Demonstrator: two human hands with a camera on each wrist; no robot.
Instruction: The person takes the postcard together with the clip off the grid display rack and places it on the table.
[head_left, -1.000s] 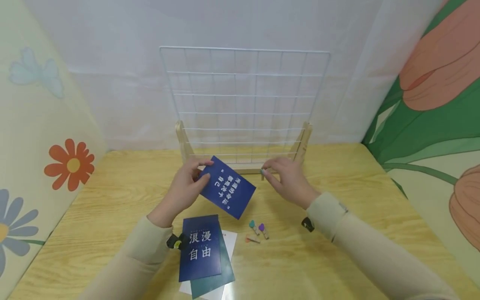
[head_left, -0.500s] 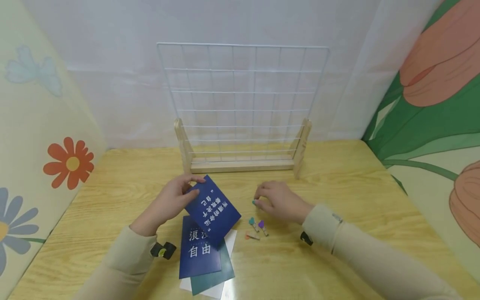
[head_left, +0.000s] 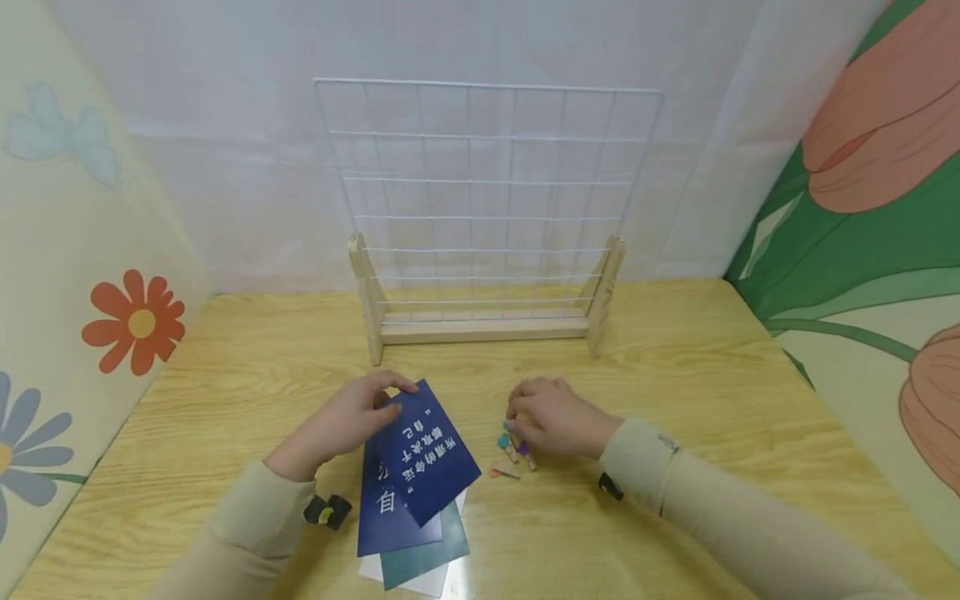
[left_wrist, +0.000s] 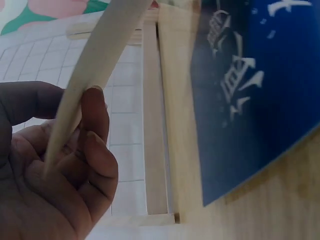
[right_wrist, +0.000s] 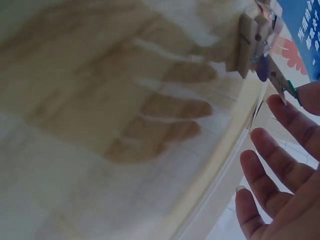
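My left hand (head_left: 341, 425) pinches a dark blue postcard (head_left: 435, 471) with white writing by its upper left corner. In the left wrist view the card's pale back (left_wrist: 100, 45) rises between thumb and fingers. It hangs tilted over a second blue postcard (head_left: 393, 529) that tops a small pile on the table. My right hand (head_left: 558, 417) pinches a small wooden clothespin (right_wrist: 284, 85) with a teal top between thumb and index finger, the other fingers loosely spread. Just under that hand lie a teal heart clothespin (head_left: 506, 443), a purple one (head_left: 526, 454) and an orange one (head_left: 505, 472).
A white wire grid (head_left: 487, 179) stands upright at the back in a wooden base (head_left: 483, 330). Beneath the blue card in the pile are a teal card (head_left: 442, 550) and a white card (head_left: 423, 588). Painted panels flank the wooden table (head_left: 675, 367).
Both hands have come back from the grid's base toward me. The held postcard has swung steeper and now covers part of the pile. The pinched clothespin has come down beside the other clothespins.
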